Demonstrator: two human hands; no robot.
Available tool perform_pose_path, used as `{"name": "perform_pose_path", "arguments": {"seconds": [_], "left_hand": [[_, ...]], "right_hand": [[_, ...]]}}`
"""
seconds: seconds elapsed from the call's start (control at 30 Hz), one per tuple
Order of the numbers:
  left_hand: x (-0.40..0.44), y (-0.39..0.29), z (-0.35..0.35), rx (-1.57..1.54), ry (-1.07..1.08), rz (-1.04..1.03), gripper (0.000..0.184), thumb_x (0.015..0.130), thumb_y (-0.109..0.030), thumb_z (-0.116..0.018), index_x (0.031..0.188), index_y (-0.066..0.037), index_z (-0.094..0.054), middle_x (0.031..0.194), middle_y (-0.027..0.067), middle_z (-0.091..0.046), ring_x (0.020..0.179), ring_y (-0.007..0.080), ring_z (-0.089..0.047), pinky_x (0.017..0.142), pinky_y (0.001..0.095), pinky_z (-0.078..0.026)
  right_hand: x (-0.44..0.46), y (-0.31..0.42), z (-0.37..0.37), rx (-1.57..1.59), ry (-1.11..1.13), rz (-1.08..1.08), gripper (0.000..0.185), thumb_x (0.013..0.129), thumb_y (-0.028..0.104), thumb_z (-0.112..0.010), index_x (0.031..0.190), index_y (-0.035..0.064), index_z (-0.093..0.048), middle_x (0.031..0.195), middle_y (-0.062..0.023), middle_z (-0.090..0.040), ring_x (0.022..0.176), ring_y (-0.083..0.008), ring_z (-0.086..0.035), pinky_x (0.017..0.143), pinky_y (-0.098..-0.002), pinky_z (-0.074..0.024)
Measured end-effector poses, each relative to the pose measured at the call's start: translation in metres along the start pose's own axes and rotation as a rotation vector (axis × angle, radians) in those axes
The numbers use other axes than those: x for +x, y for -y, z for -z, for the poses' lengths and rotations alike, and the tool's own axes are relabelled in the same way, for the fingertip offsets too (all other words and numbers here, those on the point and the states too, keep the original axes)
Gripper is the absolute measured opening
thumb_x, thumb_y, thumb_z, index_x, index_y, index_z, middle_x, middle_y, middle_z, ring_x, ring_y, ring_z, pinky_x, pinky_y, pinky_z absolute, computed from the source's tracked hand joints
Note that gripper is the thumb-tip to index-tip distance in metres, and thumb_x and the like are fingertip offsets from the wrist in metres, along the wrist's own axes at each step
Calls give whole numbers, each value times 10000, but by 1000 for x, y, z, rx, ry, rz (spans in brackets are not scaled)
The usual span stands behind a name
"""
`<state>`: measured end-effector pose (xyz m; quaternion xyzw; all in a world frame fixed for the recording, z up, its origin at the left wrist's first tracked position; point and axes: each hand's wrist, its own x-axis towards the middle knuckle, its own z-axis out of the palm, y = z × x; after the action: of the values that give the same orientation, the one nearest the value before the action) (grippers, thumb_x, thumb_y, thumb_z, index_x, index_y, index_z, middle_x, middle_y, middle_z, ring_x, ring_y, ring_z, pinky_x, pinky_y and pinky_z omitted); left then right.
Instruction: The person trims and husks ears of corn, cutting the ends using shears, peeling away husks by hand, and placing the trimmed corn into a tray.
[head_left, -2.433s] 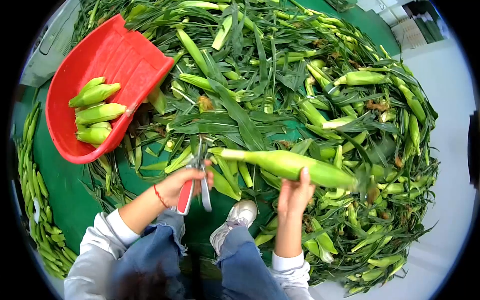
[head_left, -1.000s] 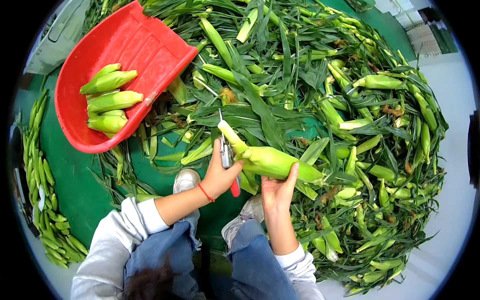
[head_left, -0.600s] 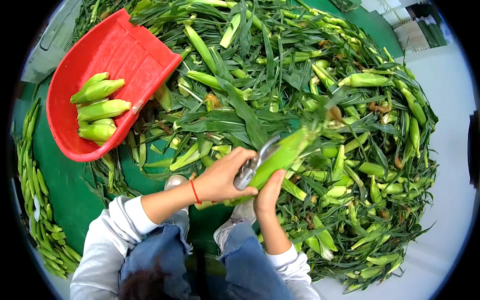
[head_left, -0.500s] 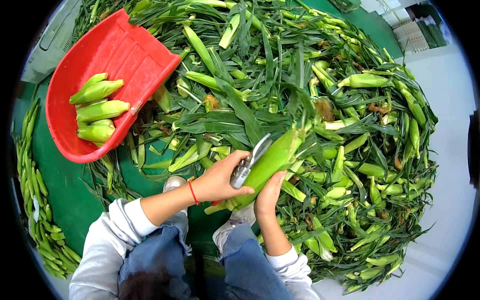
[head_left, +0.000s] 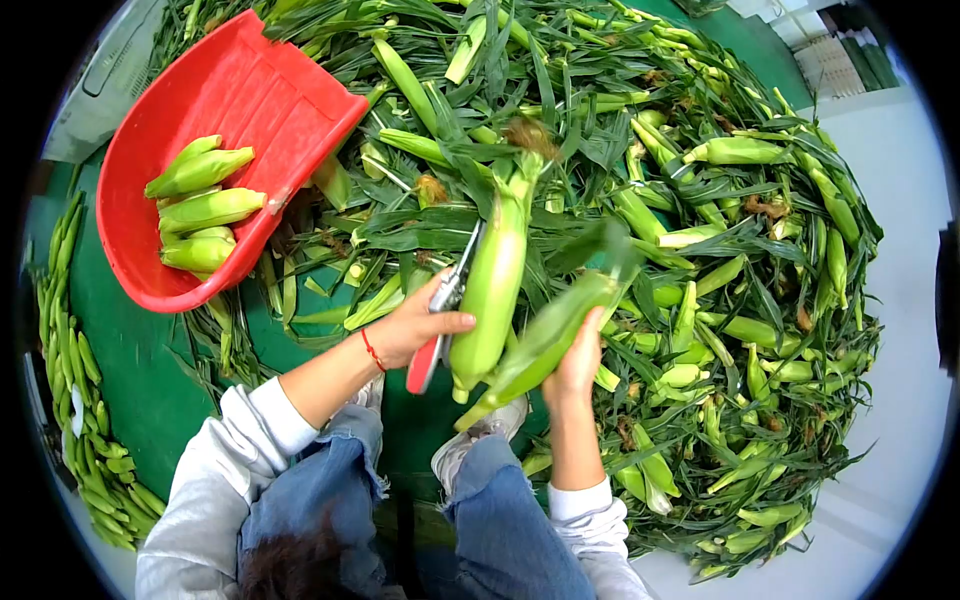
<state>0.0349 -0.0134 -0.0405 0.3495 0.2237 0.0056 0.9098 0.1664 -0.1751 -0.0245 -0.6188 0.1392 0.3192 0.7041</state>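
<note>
My left hand [head_left: 410, 325], with a red string at the wrist, holds red-handled pruning shears [head_left: 425, 362] together with an ear of corn [head_left: 492, 285]. The ear stands nearly upright in the view, silk end up, its stem cut short at the bottom. My right hand [head_left: 577, 362] grips a green husk leaf [head_left: 545, 340] that is apart from the ear along most of its length; whether its base still touches the ear is unclear. The leaf's upper end is blurred.
A red scoop-shaped basin [head_left: 270, 95] at the upper left holds several trimmed ears [head_left: 212, 209]. Corn and loose leaves [head_left: 740, 340] are heaped ahead and to the right. More ears [head_left: 85, 440] line the far left, below a grey crate [head_left: 105, 100].
The ear has swung more upright and moved left with my left hand. My right hand has moved away to the right, pulling a husk leaf from the ear.
</note>
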Motion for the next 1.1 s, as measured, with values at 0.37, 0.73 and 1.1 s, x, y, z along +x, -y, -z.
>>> {"name": "perform_pose_path", "arguments": {"seconds": [0.37, 0.73, 1.1], "left_hand": [[7, -39, -24, 514, 56, -223, 650, 788, -99, -702, 1329, -63, -344, 1091, 33, -508, 1033, 120, -484, 896, 261, -411], [-42, 17, -34, -133, -4, 460, 671, 814, -86, -563, 1406, -130, -251, 1119, 53, -523, 1102, 208, -520, 910, 387, -405], [-34, 10, -15, 647, 15, 178, 682, 733, -97, -607, 1338, -13, -305, 823, 94, -548, 718, 205, -591, 664, 314, -490]], "right_hand": [[8, 11, -22, -189, 436, 1, 638, 786, 185, -718, 1311, 38, -387, 1203, -118, -516, 1065, -244, -526, 955, -368, -408], [-7, 1, -5, 303, -30, 196, 435, 878, 202, -633, 1234, 116, -397, 1149, -62, -513, 1004, -200, -553, 801, -373, -504], [-2, -3, 15, -149, 152, 306, 691, 829, 135, -658, 1366, 69, -226, 1170, -129, -491, 1018, -228, -520, 914, -367, -422]]}}
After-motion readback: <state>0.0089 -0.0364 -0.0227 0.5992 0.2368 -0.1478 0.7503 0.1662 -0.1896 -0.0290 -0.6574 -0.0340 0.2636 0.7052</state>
